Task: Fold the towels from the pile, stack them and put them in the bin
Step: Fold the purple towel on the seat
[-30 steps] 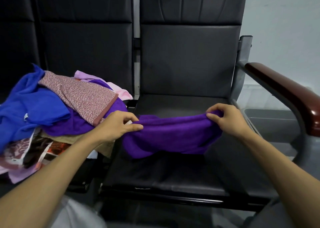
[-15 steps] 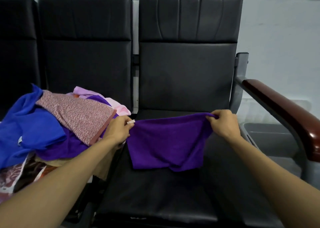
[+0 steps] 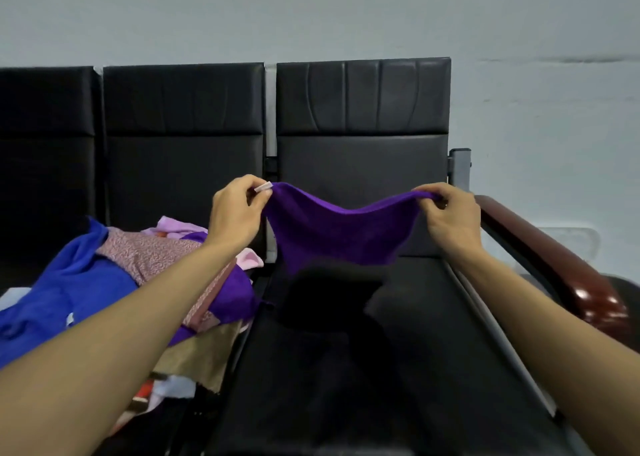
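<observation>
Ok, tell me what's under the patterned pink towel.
A second purple towel shows beneath the right edge of the patterned pink towel, a tan cloth lower. Whatever lies under its middle is hidden.

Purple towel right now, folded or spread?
Spread. The left hand and right hand pinch top corners of the towel; it hangs open above the seat, no fold visible.

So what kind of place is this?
Probably a waiting area: a row of joined black padded seats against a plain wall, with a wooden armrest at the end.
</observation>
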Action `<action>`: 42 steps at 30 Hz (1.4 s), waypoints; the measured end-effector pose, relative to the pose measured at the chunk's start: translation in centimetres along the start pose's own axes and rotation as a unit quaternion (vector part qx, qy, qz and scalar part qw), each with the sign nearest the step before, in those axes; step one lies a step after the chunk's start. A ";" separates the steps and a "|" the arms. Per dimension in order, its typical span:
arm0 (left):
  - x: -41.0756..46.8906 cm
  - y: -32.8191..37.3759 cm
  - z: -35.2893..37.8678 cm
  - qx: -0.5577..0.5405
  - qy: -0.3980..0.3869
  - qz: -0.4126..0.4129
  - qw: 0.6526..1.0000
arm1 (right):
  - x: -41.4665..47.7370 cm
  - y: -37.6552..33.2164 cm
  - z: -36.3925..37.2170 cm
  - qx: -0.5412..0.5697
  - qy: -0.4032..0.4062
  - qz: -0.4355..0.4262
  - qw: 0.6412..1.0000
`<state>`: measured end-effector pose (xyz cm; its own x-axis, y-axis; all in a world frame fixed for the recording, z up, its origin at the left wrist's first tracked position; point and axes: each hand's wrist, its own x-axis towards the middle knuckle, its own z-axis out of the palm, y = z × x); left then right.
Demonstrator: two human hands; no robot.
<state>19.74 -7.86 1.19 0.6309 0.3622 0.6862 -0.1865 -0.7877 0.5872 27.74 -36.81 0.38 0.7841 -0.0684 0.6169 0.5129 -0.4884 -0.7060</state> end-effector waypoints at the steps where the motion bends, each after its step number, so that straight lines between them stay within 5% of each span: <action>1: -0.9 0.0 -0.7 0.005 -0.018 0.000 1.000 | -1.0 0.1 -0.7 -0.012 -0.016 0.005 1.000; 6: -5.8 -2.0 -2.8 0.106 -0.162 0.023 0.981 | -4.8 2.3 -4.0 -0.060 -0.255 0.054 0.963; 10: -9.2 -3.6 -3.3 0.121 -0.379 0.016 0.917 | -7.4 4.3 -5.4 -0.120 -0.486 0.113 0.858; 14: -13.0 -4.8 -2.8 0.092 -0.545 -0.008 0.833 | -10.7 5.7 -5.6 -0.113 -0.593 0.176 0.777; 17: -13.9 -5.2 -1.9 0.059 -0.555 -0.047 0.829 | -11.5 6.5 -5.3 -0.075 -0.583 0.210 0.781; 25: -11.2 -6.0 2.8 0.013 -0.472 -0.083 0.877 | -10.3 9.8 -3.6 0.002 -0.403 0.279 0.872; 42: -11.1 -13.9 12.4 0.118 -0.299 -0.164 0.933 | -7.6 18.8 4.4 -0.177 -0.307 0.246 0.902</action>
<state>24.65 -7.13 -19.89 0.9457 0.3145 0.0825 0.2159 -0.7971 0.5639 32.97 -41.64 -19.17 0.9878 0.0895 -0.1277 -0.0090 -0.7849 -0.6196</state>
